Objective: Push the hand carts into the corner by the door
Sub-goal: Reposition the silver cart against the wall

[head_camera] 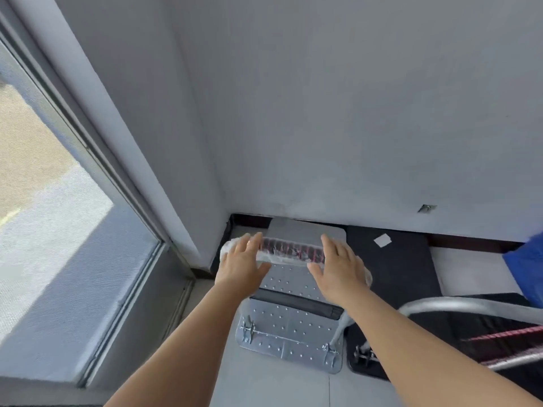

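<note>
A grey platform hand cart (289, 330) with a dotted deck stands in the corner, its far end against the wall. Its handle (289, 250), wrapped in clear plastic over red and black grip, runs crosswise above the deck. My left hand (242, 261) lies over the handle's left end, fingers spread. My right hand (340, 264) lies flat over the right end, fingers apart. Neither hand is curled around the bar. A second, black hand cart (390, 265) stands beside the grey one on the right, with its silver handle (458, 304) in the lower right.
A glass door (50, 201) with a grey frame fills the left side. Grey walls (352, 113) meet in the corner behind the carts, with a dark baseboard (470, 245). Something blue (526, 265) hangs at the right edge. A white paper scrap (382, 240) lies on the black cart.
</note>
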### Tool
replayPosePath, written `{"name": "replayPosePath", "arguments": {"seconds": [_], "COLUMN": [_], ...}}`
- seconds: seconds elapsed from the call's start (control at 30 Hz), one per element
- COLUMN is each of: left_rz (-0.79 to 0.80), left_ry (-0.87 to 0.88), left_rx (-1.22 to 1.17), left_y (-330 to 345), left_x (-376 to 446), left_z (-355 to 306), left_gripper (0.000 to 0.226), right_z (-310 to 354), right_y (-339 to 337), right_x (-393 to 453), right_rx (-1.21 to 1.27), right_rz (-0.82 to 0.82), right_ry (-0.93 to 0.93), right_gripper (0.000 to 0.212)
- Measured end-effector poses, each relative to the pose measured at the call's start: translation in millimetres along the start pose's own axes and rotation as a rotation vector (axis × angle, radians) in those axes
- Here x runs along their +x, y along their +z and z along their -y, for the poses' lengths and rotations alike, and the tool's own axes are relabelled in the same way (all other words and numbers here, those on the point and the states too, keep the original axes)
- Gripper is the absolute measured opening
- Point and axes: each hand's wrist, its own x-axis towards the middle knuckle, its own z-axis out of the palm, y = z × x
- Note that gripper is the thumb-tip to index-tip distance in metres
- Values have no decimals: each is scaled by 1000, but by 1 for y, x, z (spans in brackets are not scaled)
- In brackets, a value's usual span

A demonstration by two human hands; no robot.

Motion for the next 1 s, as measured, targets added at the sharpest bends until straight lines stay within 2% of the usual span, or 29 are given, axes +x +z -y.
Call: {"name": "replayPosePath", "arguments": {"seconds": [0.17, 0.33, 0.7, 0.9, 1.0], "left_rz": [80, 84, 136, 111, 148], "left_ry": [138, 168, 128, 77, 51], "left_rx": [105, 87, 106, 97, 79], "left_y": [4, 11, 26, 46, 47], "left_x": [38, 32, -75, -144, -167], "left_z": [18, 28, 40, 34, 34], "left_gripper": [69, 55, 41, 41, 42], "right_z": [6, 9, 17, 4, 3], "right_y": [19, 26, 64, 73, 74], "right_x": [17, 10, -93, -146, -164], "right_rx": [-101, -141, -63, -60, -62], "right_rz": [50, 123, 150, 136, 146], "right_ry": [71, 143, 158, 135, 114], "right_gripper": [58, 47, 36, 30, 30]}}
